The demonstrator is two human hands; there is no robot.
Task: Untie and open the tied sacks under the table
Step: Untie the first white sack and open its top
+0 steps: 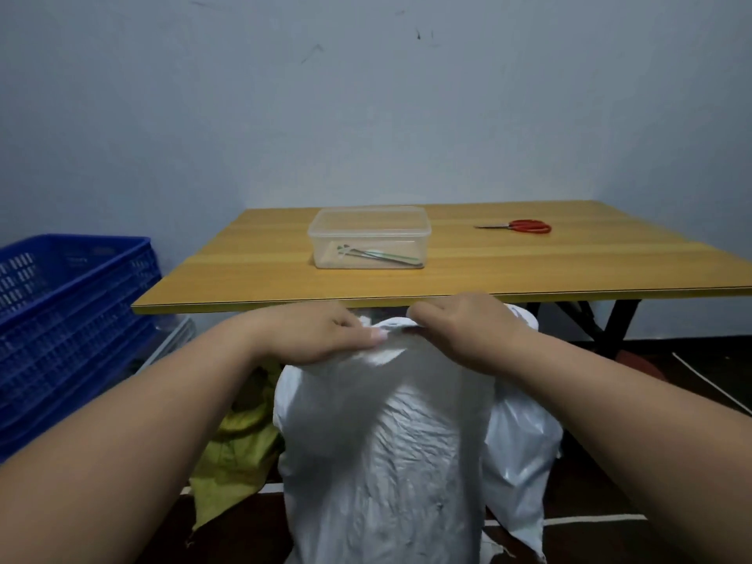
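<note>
A tall white woven sack (386,449) stands on the floor in front of the wooden table (447,278), its top bunched up just below the table's front edge. My left hand (321,335) pinches the gathered top of the sack from the left, thumb on the fabric. My right hand (464,323) grips the same bunched top from the right, fingers curled over it. The tie itself is hidden under my fingers. A second white sack (521,449) stands behind it to the right, and a yellow-green sack (236,445) lies at the left.
On the table stand a clear plastic box (368,238) holding thin tools and red-handled scissors (525,226). Stacked blue crates (69,315) stand at the left. Black table legs (614,319) are at the right, and a white cord (708,388) runs across the dark floor.
</note>
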